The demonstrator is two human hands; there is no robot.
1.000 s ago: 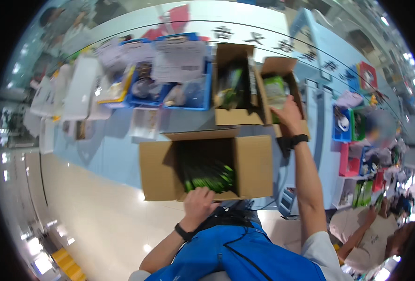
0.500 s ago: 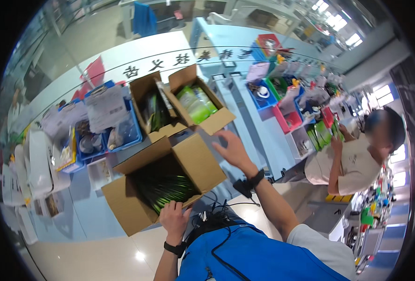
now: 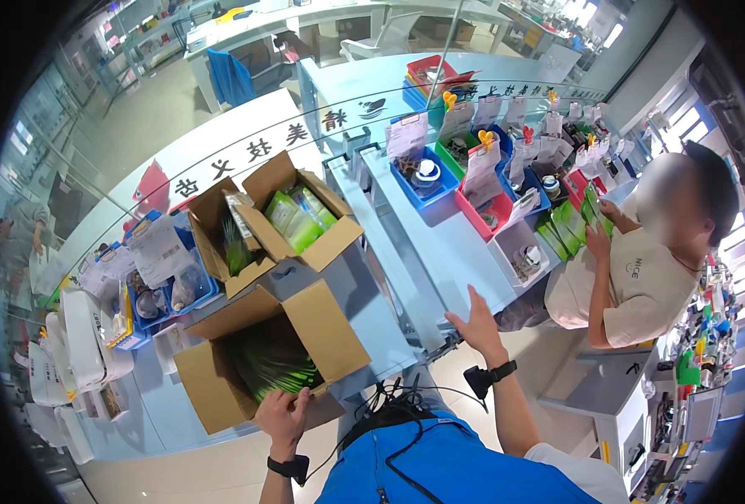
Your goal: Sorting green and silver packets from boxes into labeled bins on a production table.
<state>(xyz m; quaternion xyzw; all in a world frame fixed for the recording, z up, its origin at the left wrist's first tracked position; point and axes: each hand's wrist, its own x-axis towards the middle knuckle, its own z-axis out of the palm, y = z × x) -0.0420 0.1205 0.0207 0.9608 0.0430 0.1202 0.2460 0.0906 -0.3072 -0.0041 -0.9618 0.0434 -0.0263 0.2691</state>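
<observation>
A large open cardboard box [image 3: 334, 328] stands at the near table edge, with a stack of dark, green-edged flat packets [image 3: 276, 370] inside. My left hand [image 3: 281, 417] is hooked over the box's near rim, fingers curled inward beside the packets and thumb raised. To the right, my right hand [image 3: 478, 326] hovers near the table's corner with fingers spread, holding nothing. Behind the large box are two smaller open cartons. The left carton [image 3: 250, 275] contains dark and green packets; the right carton [image 3: 339, 245] has bright green and clear packages [image 3: 292, 220].
At the right, a co-worker [image 3: 633, 277] holds a green packet [image 3: 592, 210] beside several green packets [image 3: 564, 228] on the table. Blue [image 3: 423, 202], red and white bins with clipped paper sheets line the right bench. Another blue bin [image 3: 200, 290] and white containers [image 3: 86, 328] stand left.
My view has turned right, so the boxes appear farther left. My right hand has moved away from the cartons toward the table's right corner. My left hand stays at the large box's rim.
</observation>
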